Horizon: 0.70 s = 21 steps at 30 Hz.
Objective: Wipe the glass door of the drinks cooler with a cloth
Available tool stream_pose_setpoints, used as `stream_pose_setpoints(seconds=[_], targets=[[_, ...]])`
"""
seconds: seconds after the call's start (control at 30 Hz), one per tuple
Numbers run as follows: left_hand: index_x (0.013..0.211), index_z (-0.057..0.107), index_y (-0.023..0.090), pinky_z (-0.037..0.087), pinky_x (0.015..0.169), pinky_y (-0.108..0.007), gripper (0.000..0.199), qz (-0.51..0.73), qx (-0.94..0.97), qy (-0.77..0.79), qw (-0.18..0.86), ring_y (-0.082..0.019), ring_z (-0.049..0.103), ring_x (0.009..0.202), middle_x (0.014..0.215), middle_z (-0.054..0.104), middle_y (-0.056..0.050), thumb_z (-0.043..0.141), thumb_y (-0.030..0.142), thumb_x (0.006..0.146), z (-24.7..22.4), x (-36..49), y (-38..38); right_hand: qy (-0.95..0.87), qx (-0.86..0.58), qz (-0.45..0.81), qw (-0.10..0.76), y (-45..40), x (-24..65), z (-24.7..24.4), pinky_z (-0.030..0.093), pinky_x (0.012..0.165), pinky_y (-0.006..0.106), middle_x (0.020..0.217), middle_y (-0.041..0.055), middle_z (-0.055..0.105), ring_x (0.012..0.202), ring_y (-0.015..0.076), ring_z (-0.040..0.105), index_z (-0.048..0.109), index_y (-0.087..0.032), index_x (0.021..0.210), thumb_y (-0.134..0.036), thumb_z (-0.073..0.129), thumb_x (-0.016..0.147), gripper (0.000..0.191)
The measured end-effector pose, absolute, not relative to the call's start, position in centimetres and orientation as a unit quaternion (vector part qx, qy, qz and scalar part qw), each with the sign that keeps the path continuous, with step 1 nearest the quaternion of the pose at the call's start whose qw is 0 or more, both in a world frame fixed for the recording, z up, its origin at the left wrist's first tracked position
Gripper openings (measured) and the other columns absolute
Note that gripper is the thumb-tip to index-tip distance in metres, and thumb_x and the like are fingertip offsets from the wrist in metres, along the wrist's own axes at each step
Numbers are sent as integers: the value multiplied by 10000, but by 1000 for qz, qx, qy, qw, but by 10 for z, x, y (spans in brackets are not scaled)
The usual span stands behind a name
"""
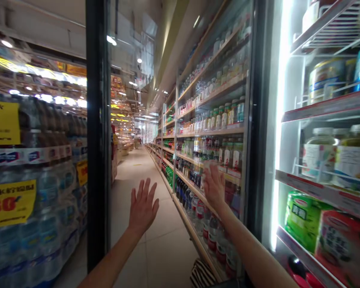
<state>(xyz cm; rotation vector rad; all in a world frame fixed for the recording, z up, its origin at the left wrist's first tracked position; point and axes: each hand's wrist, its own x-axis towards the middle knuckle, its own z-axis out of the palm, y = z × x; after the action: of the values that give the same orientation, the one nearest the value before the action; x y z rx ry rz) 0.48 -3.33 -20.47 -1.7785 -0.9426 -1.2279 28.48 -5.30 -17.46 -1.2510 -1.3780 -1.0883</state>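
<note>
I am looking along two bare forearms that are reaching forward toward a tall, clear glass door [180,160] in a black frame, which is standing directly ahead, long axis upright. The left hand [144,206] is facing the lower part of the pane with its fingers spread and nothing in its grasp; the right hand [214,188] is lifting a little higher, fingers loosely fanned and slightly blurred, likewise holding nothing. Both palms are appearing flat against the glass, though I am not able to tell how firmly they are touching it. The relation I am minding is sideways: the left hand is sitting nearer the black left upright [97,140], the right hand nearer the black right upright [258,140], so the pane is spanning both hands and the right one is lying closer to the bright chilled cabinet. That cabinet is showing a white vertical light strip [282,100], a green printed packet [300,218] and a red printed packet [345,246] on its lower shelf. Through the glass, long wood-edged shelves of bottles [216,134] are running away beyond the right hand. Well left of the left hand, wrapped stacks of clear plastic bottles [48,224] are standing behind a yellow price sign [12,204].
</note>
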Motion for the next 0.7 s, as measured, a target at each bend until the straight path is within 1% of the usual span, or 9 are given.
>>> stream_pose_setpoints(seconds=[0.07,0.13,0.2,0.3,0.37,0.43,0.57,0.63,0.7], targets=[[1351,348,174,208,1073,-509,514,-476,-697,-374,383,-267,177,1369,1427,335,-137,427,235,846,-205,5,-34,-453,-562,-409,558,-51,295,-167,234,1031,543,1413,170,358,1338,275,261,332,-162,1378,-250,328,875,511],[1350,346,170,209,1071,-510,514,-472,-697,-380,383,-266,170,1371,1428,333,-138,426,232,847,-205,6,-35,-405,-582,-393,586,-48,291,-163,249,1016,552,1417,193,341,1343,290,246,314,-136,1384,-263,306,887,513],[1349,347,168,205,1072,-509,511,-468,-696,-385,384,-265,164,1372,1429,332,-139,424,235,848,-205,6,-35,-473,-551,-425,541,-47,270,-167,245,1034,518,1403,170,375,1352,269,234,352,-157,1366,-253,328,886,490],[1334,370,160,199,1076,-500,497,-469,-697,-380,387,-264,162,1373,1427,335,-141,426,234,846,-205,5,-35,-627,-452,-477,418,-48,235,-177,183,1082,461,1374,102,438,1356,216,235,435,-221,1309,-219,390,860,452],[1321,389,150,196,1078,-495,487,-468,-699,-372,392,-266,159,1374,1426,334,-147,432,230,843,-205,3,-35,-659,-424,-487,385,-49,233,-178,151,1095,455,1363,77,457,1348,199,255,460,-244,1285,-219,408,851,438],[1313,402,144,193,1080,-489,481,-464,-701,-366,399,-264,155,1375,1422,340,-152,440,225,840,-206,2,-35,-617,-460,-480,422,-49,253,-171,165,1087,469,1365,84,453,1337,207,279,454,-237,1290,-235,391,860,435],[1303,416,149,168,1093,-478,475,-465,-698,-366,404,-255,137,1379,1412,361,-143,445,215,833,-208,1,-34,-411,-590,-387,577,-50,309,-145,250,1022,550,1422,169,348,1325,282,294,349,-171,1368,-288,319,884,499],[1299,421,144,151,1100,-472,474,-469,-694,-367,405,-253,126,1381,1409,366,-143,446,208,830,-208,2,-34,-382,-601,-371,596,-49,310,-144,260,1009,567,1436,193,311,1330,302,279,312,-151,1387,-294,316,886,521],[1296,425,140,143,1103,-464,471,-469,-692,-364,409,-251,123,1381,1405,371,-143,446,205,830,-208,2,-35,-456,-561,-412,555,-48,284,-156,242,1035,541,1422,178,345,1347,284,250,334,-154,1377,-256,341,880,507]])
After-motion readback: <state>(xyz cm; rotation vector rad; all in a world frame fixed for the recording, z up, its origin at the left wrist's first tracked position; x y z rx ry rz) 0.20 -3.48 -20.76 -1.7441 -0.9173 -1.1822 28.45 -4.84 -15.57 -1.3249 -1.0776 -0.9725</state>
